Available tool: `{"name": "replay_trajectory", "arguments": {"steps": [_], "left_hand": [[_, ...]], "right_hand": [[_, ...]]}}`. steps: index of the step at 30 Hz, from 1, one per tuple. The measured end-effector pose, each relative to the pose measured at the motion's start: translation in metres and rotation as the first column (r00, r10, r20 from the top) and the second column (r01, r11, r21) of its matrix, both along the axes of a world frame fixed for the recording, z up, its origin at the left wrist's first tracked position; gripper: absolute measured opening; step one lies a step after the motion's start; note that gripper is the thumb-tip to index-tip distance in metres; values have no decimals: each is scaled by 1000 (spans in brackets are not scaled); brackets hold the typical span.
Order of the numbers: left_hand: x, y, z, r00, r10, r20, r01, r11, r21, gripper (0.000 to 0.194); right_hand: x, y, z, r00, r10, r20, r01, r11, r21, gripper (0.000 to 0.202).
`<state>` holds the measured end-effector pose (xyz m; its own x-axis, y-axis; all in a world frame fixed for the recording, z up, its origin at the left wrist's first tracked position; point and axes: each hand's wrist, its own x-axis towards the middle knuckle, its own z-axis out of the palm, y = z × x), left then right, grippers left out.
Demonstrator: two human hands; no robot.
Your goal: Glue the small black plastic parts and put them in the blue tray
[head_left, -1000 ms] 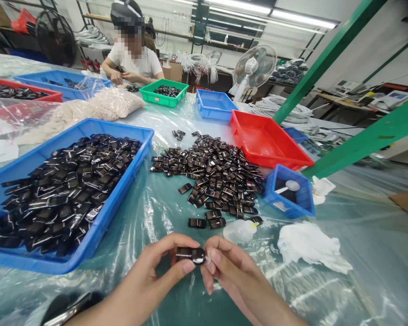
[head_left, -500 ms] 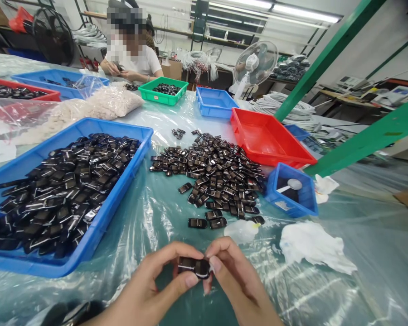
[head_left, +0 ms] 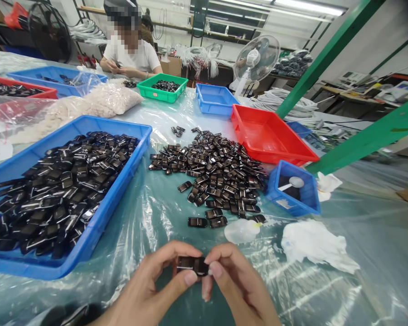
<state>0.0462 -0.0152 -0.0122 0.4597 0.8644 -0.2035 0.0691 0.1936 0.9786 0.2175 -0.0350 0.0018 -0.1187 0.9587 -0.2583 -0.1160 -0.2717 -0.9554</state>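
Note:
My left hand grips a small black, glossy car-shaped piece between thumb and fingers, low in the middle of the view. At the piece's right end my right hand is closed in a pinch, thumb and index finger against that end. A tiny pale spot shows by the right thumb tip; I cannot make out what it is. Just beyond my hands lies a loose pile of similar black pieces on the plastic-covered table.
A large blue tray full of black pieces stands at left. To the right are a red tray, a small blue bin with a white scoop, and white crumpled cloth. A person sits across the table behind a green tray.
The view has shifted slightly. Both hands keep their hold on the piece, the right fingers moving a little at its end.

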Motion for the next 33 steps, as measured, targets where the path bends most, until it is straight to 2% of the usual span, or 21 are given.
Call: {"name": "replay_trajectory", "arguments": {"steps": [4,8,13,17,26,29,33], "left_hand": [[0,1,0,999,21,-36,-22,1000,-5,20],[2,1,2,999,42,-8,-42,999,-30,19],[2,0,1,998,58,-9,-58,997,-48,18],[0,1,0,998,65,-12,-65,998,-12,17],[0,-2,2,993,78,-88,-78,997,10,17],[0,-2,3,995,53,-87,-53,999,10,18],[-3,-2,5,996,30,-84,-29,999,18,17]], "right_hand": [[2,2,2,999,2,-48,-4,999,-39,35],[5,5,6,992,3,-129,-9,999,-48,29],[8,7,8,995,-18,-98,13,999,-52,18],[10,8,4,990,-35,-133,27,998,-61,15],[13,11,2,917,116,-381,-190,968,-163,24],[16,12,1,906,131,-402,-229,951,-206,24],[18,11,-5,886,161,-436,-266,945,-191,22]]}}
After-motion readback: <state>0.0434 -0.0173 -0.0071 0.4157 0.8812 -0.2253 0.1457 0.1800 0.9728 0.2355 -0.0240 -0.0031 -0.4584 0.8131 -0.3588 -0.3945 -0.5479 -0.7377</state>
